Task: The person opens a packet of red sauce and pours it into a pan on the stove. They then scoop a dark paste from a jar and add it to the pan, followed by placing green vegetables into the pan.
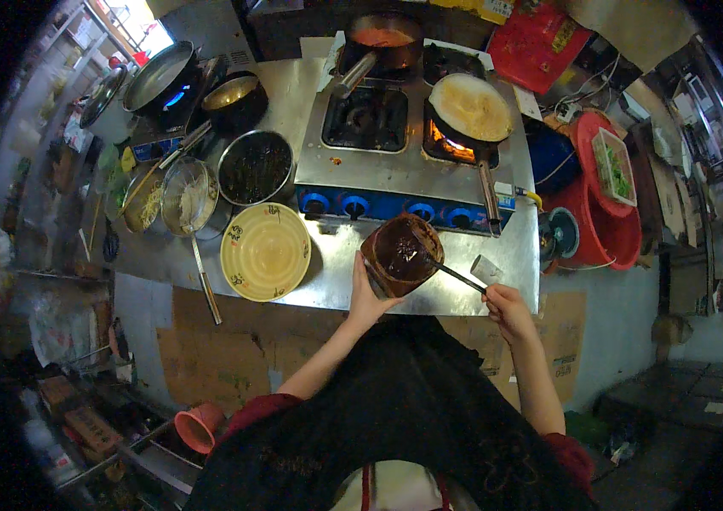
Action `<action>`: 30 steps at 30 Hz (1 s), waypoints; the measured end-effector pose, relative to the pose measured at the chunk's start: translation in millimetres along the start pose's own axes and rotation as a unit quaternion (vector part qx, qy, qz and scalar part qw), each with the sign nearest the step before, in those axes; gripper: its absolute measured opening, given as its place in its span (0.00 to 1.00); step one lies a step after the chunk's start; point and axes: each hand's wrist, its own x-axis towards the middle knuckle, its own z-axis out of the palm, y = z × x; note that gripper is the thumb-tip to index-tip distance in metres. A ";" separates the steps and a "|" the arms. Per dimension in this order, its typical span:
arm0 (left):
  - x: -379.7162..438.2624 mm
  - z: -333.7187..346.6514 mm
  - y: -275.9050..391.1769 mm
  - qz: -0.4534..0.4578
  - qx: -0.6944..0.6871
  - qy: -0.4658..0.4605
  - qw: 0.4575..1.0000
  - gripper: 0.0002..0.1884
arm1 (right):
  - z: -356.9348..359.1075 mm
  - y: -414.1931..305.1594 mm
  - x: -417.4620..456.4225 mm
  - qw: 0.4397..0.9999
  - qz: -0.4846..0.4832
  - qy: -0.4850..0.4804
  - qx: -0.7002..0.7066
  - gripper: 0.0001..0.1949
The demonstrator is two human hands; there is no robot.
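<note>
My left hand [367, 295] grips the near left side of a container of dark brown sauce [405, 246], which is tipped so that its mouth faces up toward me. The handle of a dark utensil [460, 278] is held in my right hand [507, 310]; its far end lies inside the container, hidden by the sauce. A small pale cup [486, 268] lies just beyond my right fingers on the steel table [342, 281]. Left of my left hand stands a wide yellow bowl [267, 252] with dark markings on its rim, and I see nothing in it.
A gas stove [361, 172] stands behind, with a lit burner under a pan of pale, frothy contents [471, 107] and a pot of reddish liquid [383, 38]. At left are a mesh strainer [190, 198], a pot of dark liquid [256, 167] and a wok [160, 75] over blue flame. Red buckets [623, 236] stand right.
</note>
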 end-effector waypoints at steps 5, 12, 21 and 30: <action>0.2 3.9 -1.3 0.002 -0.003 0.000 1.000 0.66 | -21.0 -67.0 -5.4 0.996 -0.037 -0.007 0.075 0.09; -10.6 9.9 -0.2 -0.027 0.015 0.027 0.999 0.64 | -48.7 -155.5 81.5 0.947 -0.272 0.129 -0.113 0.09; -10.2 7.0 1.1 -0.003 0.042 0.031 0.999 0.63 | -49.0 -192.9 142.8 0.432 -0.528 0.234 -0.693 0.09; -12.3 4.0 9.6 -0.012 0.077 0.028 0.997 0.62 | -35.8 -224.0 101.0 0.424 -0.535 0.277 -0.676 0.13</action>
